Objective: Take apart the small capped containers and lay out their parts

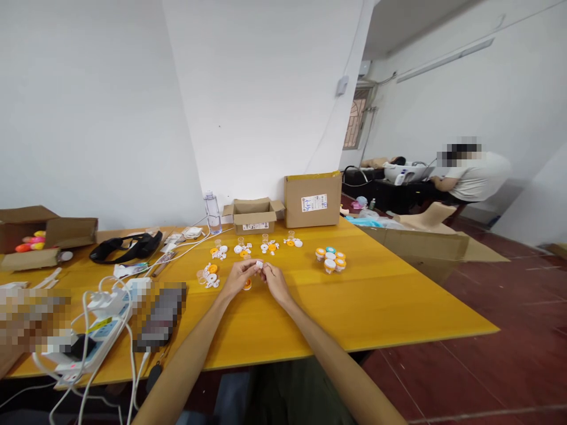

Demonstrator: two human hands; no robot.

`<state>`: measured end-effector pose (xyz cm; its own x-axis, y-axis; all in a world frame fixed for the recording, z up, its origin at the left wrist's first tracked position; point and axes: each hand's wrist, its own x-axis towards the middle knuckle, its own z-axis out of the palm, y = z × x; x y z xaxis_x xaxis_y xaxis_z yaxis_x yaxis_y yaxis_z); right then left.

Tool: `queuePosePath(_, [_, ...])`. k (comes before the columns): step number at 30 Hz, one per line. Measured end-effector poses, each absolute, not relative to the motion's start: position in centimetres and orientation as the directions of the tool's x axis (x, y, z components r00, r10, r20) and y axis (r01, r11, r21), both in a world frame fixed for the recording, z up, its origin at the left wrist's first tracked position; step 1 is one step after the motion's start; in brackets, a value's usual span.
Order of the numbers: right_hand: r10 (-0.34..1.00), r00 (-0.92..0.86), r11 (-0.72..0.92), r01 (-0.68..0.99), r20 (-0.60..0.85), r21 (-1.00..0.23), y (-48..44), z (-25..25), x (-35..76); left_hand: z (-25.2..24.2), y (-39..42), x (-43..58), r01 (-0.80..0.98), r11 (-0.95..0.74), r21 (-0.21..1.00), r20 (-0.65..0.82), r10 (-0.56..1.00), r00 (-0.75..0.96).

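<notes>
Over the middle of the table, my left hand (240,278) and my right hand (275,282) meet, fingertips closed on a small white plastic piece (259,265). Its exact kind is too small to make out. An orange round part (247,285) lies just under my left hand, partly covered. To the left sits a cluster of white and orange discs and small pieces (212,277) beside a clear cup (201,276). Behind my hands runs a row of similar clusters (270,247) with clear cups. Several capped small cups (330,257), with orange, white and teal lids, stand grouped at the right.
An open small carton (254,221), a larger closed box (312,203) and a water bottle (212,213) stand along the wall. Power strips (110,330) with tangled cables and a blurred dark device (162,316) lie left. A seated person (478,174) is at the far right.
</notes>
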<state>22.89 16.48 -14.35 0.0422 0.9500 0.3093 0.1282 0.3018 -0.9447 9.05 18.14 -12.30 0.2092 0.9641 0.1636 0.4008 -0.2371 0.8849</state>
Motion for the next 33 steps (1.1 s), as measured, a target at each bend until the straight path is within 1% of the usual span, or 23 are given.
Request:
queuePosePath(3, [0.945,0.039,0.319,0.122,0.326,-0.94,16.44,-14.41,22.86,-12.05,17.94,9.12,0.384,-0.249,0.889,0.154,0.953,0.261])
queuePosePath(7, [0.936,0.028,0.347,0.096,0.351,-0.933,16.42,-14.63,22.67,-11.77,17.7,9.1,0.286,-0.355,0.89,0.255,0.908,0.334])
queuePosePath(14, [0.933,0.047,0.351,0.108,0.357,-0.93,16.63,-14.84,22.57,-11.59,17.53,9.04,0.179,-0.388,0.904,0.333,0.902,0.275])
queuePosePath(22, [0.947,0.003,0.319,0.115,0.321,-0.941,16.43,-14.49,22.53,-12.08,18.08,9.04,0.138,-0.403,0.904,0.352,0.889,0.294])
queuePosePath(29, [0.912,0.014,0.396,0.221,0.409,-0.891,16.33,-14.65,22.59,-11.72,17.59,8.97,0.125,-0.383,0.915,0.333,0.894,0.301])
queuePosePath(33, [0.908,-0.001,0.407,0.242,0.419,-0.881,16.36,-14.77,22.67,-11.61,17.5,8.95,0.112,-0.402,0.909,0.351,0.881,0.317])
